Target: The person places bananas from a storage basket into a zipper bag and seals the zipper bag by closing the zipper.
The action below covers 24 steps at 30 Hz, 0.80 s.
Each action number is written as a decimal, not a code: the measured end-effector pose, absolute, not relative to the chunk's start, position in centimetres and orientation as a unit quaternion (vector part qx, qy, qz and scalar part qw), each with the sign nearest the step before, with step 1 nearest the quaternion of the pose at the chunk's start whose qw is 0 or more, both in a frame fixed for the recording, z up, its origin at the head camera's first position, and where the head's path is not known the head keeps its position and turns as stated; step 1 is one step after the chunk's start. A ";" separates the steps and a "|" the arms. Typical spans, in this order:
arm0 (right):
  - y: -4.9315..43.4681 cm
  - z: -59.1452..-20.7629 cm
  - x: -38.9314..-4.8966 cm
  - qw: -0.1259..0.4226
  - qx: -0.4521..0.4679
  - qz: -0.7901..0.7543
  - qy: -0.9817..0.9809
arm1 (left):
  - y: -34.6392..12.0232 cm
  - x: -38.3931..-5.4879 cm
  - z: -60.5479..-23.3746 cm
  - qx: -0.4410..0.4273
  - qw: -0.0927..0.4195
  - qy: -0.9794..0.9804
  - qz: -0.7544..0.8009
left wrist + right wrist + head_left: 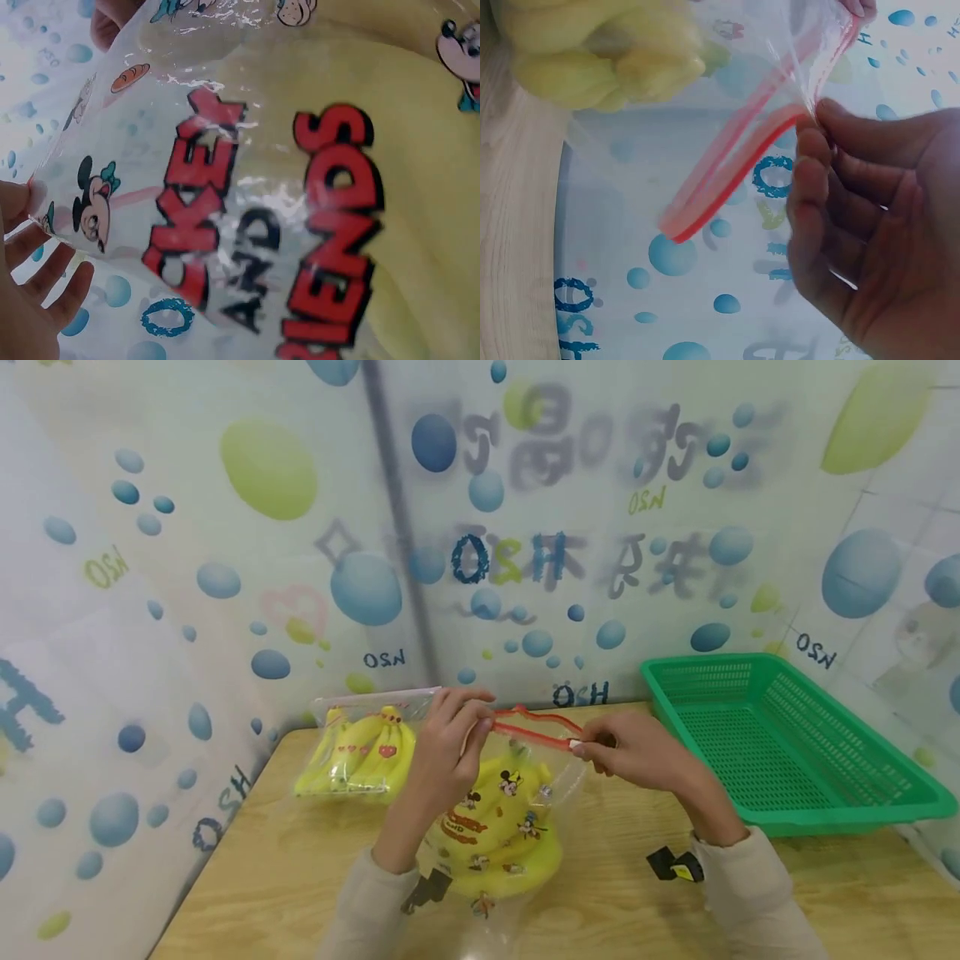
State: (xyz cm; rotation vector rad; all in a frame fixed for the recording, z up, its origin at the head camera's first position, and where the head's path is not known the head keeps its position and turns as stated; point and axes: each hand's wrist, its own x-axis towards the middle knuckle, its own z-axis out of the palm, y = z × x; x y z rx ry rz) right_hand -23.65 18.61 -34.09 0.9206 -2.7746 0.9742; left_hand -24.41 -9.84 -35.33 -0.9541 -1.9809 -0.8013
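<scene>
A clear zip bag (459,828) printed with cartoon figures and red lettering hangs between my hands. Inside it is a bunch of yellow bananas (607,56). My left hand (448,739) pinches the left end of the bag's red zip edge (534,735). At the other end, my right hand (637,749) pinches that edge between thumb and forefinger, by a small white piece (575,744). The two red strips stand apart between the hands, so the bag's mouth gapes. In the right wrist view the strips bow outward from my right fingertips.
Behind my left hand, a second clear bag of bananas (356,756) lies on the wooden table (607,893). A green plastic basket (772,752) stands at the right. Bubble-patterned curtains (510,635) hang at the back and sides.
</scene>
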 end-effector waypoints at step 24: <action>18.0 -34.5 -24.5 0.368 0.252 0.340 -0.828 | -9.9 -22.0 -33.5 -0.339 0.515 -0.772 -0.151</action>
